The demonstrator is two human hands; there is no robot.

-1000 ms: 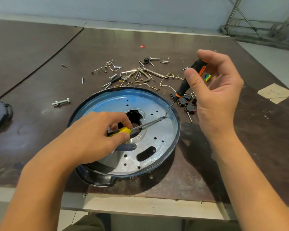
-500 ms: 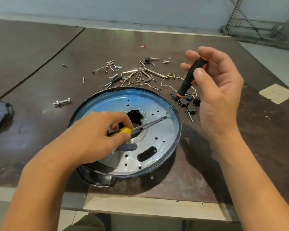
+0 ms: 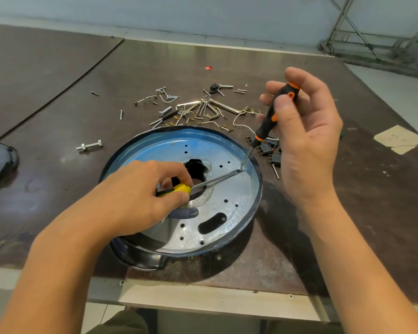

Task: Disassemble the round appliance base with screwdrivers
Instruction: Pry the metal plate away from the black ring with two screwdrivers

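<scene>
Metal-faced round appliance base [image 3: 227, 213] sat by the desk's [image 3: 348, 225] front edge, approx. centre. Our left hand [image 3: 135, 196] had its fingers curled round the yellow screwdriver [image 3: 179, 189]. Our right hand [image 3: 307, 141] pinched the black-orange screwdriver [image 3: 273, 116], w/ both tips at the base's right rim. Loose screws [image 3: 196, 109] lay behind it. We judged it mostly stripped, plate not yet out.

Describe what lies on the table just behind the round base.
Loose screws, hex keys, thin wires and black clips lie there. The right hand covers whatever lies further right.
</scene>
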